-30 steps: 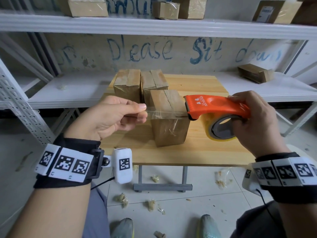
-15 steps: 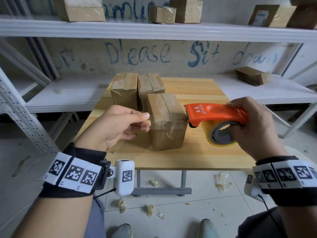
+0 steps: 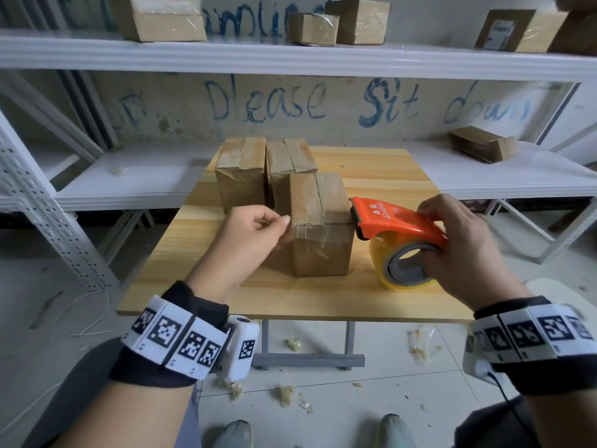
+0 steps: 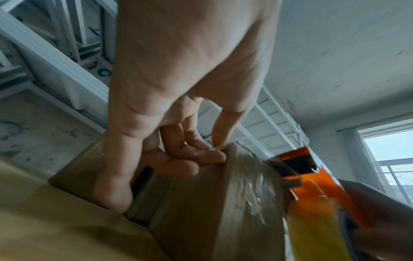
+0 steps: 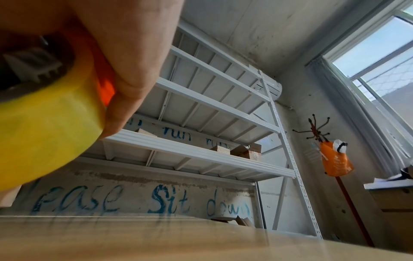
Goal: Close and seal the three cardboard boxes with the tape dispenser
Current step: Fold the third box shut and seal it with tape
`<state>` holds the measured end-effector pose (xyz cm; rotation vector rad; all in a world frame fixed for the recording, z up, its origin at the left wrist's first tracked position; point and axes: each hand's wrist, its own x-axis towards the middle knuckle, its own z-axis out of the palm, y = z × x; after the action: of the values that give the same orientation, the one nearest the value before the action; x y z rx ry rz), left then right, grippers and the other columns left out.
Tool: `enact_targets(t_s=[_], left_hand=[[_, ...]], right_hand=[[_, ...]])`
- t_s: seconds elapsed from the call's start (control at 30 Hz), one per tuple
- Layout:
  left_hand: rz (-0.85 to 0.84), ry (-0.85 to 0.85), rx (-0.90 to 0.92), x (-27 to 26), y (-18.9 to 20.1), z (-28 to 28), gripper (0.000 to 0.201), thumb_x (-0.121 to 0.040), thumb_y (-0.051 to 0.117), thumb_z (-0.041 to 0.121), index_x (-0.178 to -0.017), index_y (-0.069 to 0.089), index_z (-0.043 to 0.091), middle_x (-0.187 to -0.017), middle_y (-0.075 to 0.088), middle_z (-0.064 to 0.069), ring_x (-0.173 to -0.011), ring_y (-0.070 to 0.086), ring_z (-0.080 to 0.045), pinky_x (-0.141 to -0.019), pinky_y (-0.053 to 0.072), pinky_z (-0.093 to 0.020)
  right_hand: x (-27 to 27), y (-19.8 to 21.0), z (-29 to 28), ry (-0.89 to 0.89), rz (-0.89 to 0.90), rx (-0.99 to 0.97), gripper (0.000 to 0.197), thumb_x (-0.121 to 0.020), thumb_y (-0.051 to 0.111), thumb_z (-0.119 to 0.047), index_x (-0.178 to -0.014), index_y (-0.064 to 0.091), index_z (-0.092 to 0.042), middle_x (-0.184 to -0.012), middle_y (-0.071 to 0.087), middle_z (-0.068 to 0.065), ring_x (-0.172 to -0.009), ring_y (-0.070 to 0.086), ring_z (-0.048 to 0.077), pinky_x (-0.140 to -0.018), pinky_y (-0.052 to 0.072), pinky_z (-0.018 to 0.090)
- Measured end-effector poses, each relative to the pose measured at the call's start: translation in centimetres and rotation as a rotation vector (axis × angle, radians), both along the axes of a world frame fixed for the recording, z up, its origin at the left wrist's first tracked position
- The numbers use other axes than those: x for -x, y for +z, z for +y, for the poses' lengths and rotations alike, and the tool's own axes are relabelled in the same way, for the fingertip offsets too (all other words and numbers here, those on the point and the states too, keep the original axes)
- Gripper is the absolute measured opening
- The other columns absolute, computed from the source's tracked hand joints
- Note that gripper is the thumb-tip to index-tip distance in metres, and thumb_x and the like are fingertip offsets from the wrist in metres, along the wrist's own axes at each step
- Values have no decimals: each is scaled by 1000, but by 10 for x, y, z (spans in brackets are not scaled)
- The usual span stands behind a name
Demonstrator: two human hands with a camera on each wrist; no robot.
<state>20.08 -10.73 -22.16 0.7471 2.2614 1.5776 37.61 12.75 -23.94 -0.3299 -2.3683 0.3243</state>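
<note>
Front box [image 3: 318, 221] sat on the table [image 3: 387, 295] between both hands: left hand [image 3: 248, 240] pinched the tape end against its left edge, right hand [image 3: 465, 244] gripped the tape dispenser [image 3: 394, 221] (orange one) touching its right edge.

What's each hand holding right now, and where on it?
Right hand grips the orange tape dispenser by its back end and roll. Left hand pinches the free end of the tape at the near box's left top edge.
</note>
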Motion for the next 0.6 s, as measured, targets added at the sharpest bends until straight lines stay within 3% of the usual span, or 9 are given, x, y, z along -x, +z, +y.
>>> enact_targets(t_s=[0.1, 0.2, 0.3, 0.4, 0.5, 0.6], left_hand=[[-28, 16, 36, -2, -4, 5, 25, -102, 51, 22, -83, 67, 16, -84, 71, -5, -73, 69, -13, -83, 56, -42], [-102, 37, 7, -2, -2, 7, 22, -101, 50, 19, -86, 64, 14, -87, 72, -6, -70, 75, -20, -80, 58, -43], [-159, 30, 40, 0, -6, 6, 13, -99, 53, 22, -107, 62, 20, -99, 72, -4, -71, 76, -19, -83, 59, -43], [-187, 12, 120, 6, -12, 5, 22, -93, 61, 19, -115, 58, 23, -111, 69, -2, -77, 76, -16, -83, 61, -43], [76, -44, 177, 16, -8, -3, 57, -89, 65, 4, -137, 50, 31, -143, 52, 3, -109, 62, -10, -82, 58, -31], [340, -289, 243, 16, 6, -11, 96, -82, 75, 1, -149, 26, 52, -153, 22, 28, -126, 47, -3, -81, 48, -15]], right_hand=[[4, 1, -6, 30, -16, 7, 50, -56, 65, 23, -95, 52, -5, -90, 56, 9, -70, 50, 26, -64, 37, 10], [6, 1, -11, 40, -32, 8, 46, -58, 63, 23, -92, 50, -5, -88, 52, 8, -67, 47, 26, -60, 36, 19], [5, 0, -13, 27, -59, 16, 44, -60, 64, 21, -92, 49, -5, -88, 51, 7, -67, 45, 24, -58, 35, 20], [4, 1, -15, 19, -73, 26, 45, -61, 66, 20, -92, 49, -6, -88, 50, 5, -68, 45, 22, -59, 35, 15], [2, 3, -18, 22, -85, 39, 45, -61, 66, 20, -93, 49, -8, -90, 50, 4, -69, 46, 21, -60, 34, 14], [4, 3, -25, 21, -79, 78, 45, -60, 67, 17, -94, 50, -7, -90, 51, 3, -69, 44, 17, -59, 37, 14]])
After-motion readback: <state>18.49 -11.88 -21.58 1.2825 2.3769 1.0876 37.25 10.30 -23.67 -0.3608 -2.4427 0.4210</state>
